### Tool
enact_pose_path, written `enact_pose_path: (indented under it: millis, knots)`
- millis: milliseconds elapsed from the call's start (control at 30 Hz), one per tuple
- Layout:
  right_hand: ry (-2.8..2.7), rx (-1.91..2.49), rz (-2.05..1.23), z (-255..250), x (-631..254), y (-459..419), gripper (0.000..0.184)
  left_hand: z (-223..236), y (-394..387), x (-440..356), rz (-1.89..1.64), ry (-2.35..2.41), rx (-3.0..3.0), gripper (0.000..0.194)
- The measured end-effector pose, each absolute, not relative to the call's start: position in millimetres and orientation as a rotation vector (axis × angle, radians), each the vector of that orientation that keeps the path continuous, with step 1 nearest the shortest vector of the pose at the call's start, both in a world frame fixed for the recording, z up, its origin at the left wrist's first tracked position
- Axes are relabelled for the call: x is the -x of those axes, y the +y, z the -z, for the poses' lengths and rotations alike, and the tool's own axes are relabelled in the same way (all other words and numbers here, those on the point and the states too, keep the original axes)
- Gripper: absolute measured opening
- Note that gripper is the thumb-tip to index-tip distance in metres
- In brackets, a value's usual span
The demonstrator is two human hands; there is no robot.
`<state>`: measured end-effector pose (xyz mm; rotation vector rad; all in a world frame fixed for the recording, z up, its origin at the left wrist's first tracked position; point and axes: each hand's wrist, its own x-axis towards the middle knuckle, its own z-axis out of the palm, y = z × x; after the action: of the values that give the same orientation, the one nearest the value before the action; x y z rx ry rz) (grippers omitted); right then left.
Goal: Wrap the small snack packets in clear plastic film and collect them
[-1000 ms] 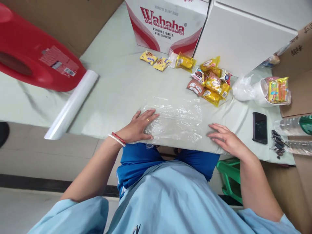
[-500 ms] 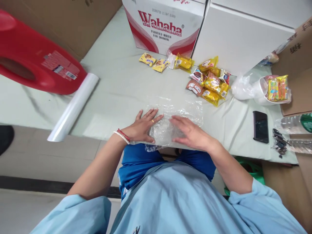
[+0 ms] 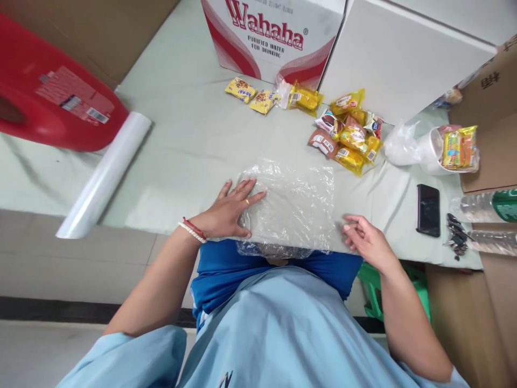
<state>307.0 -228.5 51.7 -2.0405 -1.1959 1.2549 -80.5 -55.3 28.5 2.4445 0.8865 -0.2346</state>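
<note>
A clear plastic bag (image 3: 293, 207) lies wrinkled at the table's front edge, its near side hanging over toward my lap. My left hand (image 3: 232, 210) rests flat on the bag's left side with the fingers spread. My right hand (image 3: 367, 240) hovers just off the bag's right side, fingers loosely curled and apart, with nothing visible in it. Beyond the bag lie several wrapped snacks (image 3: 349, 134) in a heap, a yellow snack pack (image 3: 306, 99), and two small yellow cookie packets (image 3: 264, 101).
On the left are a red jug (image 3: 52, 91) and a white plastic roll (image 3: 107, 175) jutting past the table edge. A Wahaba-style water carton (image 3: 270, 40) stands behind. To the right are a white cup (image 3: 430, 145), a phone (image 3: 428, 210), keys (image 3: 458, 237) and clear bottles (image 3: 472, 206).
My right hand has moved off the bag to the right, and its fingers have curled. The bag's right part now lies uncovered and spread. My left hand stays on the bag.
</note>
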Motion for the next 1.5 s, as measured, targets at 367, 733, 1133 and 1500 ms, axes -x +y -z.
enact_pose_path:
  millis: [367, 733, 1133, 1500]
  knots:
    - [-1.138, 1.952, -1.077, -34.1, -312.2, -217.3, 0.055, -26.2, -56.7, 79.6, 0.244, 0.903, -2.449, 0.120]
    - [-1.704, 1.750, -0.466, -121.5, -302.3, -123.9, 0.022, -30.4, -42.7, 69.5, 0.295, 0.820, -2.469, 0.122]
    - [-2.665, 1.161, -0.775, -37.1, -136.4, -123.2, 0.058, -35.5, -16.0, 82.8, 0.157, 0.784, -2.406, 0.089]
    - [-2.614, 1.257, -0.694, -10.8, -130.8, -143.2, 0.057, -77.3, -36.1, 50.8, -0.473, 1.278, -2.268, 0.039]
